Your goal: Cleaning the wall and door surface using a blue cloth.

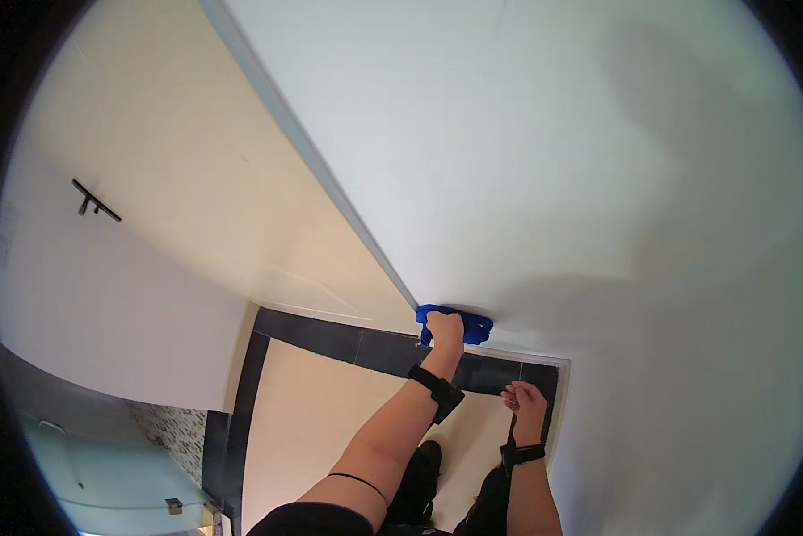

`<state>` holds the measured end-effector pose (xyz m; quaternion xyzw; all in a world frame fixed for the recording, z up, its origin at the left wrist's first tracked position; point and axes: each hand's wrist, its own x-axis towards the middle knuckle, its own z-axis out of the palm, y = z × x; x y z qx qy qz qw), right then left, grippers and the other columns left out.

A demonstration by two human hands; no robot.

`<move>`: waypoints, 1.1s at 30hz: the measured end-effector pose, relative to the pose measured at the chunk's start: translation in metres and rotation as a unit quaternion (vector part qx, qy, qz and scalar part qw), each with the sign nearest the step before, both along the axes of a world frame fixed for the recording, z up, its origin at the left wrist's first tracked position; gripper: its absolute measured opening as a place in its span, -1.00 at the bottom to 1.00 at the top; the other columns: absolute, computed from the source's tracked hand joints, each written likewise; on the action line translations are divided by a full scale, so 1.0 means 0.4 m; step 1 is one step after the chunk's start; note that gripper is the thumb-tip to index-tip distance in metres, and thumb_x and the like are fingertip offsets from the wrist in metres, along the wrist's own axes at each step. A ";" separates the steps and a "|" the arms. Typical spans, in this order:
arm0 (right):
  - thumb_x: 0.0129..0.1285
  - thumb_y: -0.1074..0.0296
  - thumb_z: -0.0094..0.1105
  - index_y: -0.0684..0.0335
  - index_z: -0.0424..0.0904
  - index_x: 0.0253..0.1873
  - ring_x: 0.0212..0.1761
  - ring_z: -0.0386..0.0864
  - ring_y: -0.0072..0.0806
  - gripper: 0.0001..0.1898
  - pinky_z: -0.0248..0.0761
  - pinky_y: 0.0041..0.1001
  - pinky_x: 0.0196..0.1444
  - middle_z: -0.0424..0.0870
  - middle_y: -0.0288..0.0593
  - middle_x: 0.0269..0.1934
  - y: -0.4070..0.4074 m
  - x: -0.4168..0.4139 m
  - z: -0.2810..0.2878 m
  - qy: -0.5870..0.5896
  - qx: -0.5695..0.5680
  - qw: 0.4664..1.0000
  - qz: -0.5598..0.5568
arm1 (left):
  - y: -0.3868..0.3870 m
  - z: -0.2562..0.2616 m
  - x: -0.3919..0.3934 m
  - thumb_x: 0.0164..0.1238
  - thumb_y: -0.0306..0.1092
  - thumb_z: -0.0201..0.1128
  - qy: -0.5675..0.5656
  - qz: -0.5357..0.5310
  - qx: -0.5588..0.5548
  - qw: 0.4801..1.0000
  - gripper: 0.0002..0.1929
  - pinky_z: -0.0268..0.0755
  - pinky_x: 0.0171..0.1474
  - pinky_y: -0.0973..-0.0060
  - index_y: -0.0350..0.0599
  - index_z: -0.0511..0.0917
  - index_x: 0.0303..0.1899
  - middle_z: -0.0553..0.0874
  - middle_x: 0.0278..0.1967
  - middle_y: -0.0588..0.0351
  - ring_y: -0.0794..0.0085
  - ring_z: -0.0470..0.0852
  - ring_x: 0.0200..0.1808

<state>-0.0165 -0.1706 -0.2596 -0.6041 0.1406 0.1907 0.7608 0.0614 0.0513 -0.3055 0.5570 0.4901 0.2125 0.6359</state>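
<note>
My left hand grips a bunched blue cloth and presses it against the foot of a white wall-like panel. The cloth sits where a long grey strip meets the bottom, just above the dark floor border. Lower and to the right, my right hand hangs with its fingers loosely curled in and nothing visible in it. It is over the floor near the corner, apart from the panel. Both wrists wear black straps; the left one carries a black box-like device.
Left of the strip is a cream surface, and further left a black lever handle. Dark tiles border the beige floor. A dark shoe stands below my arms. Glass panels with a metal fitting are lower left.
</note>
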 end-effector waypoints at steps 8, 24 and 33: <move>0.31 0.34 0.06 0.30 0.54 -0.14 -0.35 0.63 -0.47 -0.84 0.50 -0.57 -0.29 0.64 -0.18 -0.30 0.079 0.007 0.420 -0.077 0.014 0.996 0.037 | 0.044 0.461 0.042 0.07 -0.65 0.10 -0.053 0.016 -0.073 0.996 -0.71 0.41 -0.07 0.31 -0.55 0.42 -0.12 0.57 -0.16 -0.12 0.16 0.55 -0.16; 0.20 0.57 0.08 0.25 0.30 0.20 -0.12 0.59 -0.32 -0.55 0.50 -0.45 -0.20 0.54 0.00 -0.06 0.379 0.134 1.359 -0.534 -0.037 0.840 0.094 | 0.111 1.609 -0.124 0.31 -0.43 0.07 -0.422 -0.216 -0.080 0.877 -0.86 0.41 -0.08 0.34 -0.31 0.46 -0.20 0.59 -0.24 0.00 0.30 0.57 -0.18; 0.15 0.60 0.08 0.22 0.29 0.19 -0.22 0.56 -0.32 -0.53 0.47 -0.42 -0.19 0.52 -0.03 -0.14 0.375 0.194 1.668 -0.676 -0.042 0.734 0.046 | 0.080 1.867 -0.168 0.23 -0.38 0.15 -0.363 -0.252 0.235 0.865 -0.63 0.47 -0.09 0.34 -0.41 0.35 0.01 0.53 -0.08 -0.11 0.25 0.56 -0.07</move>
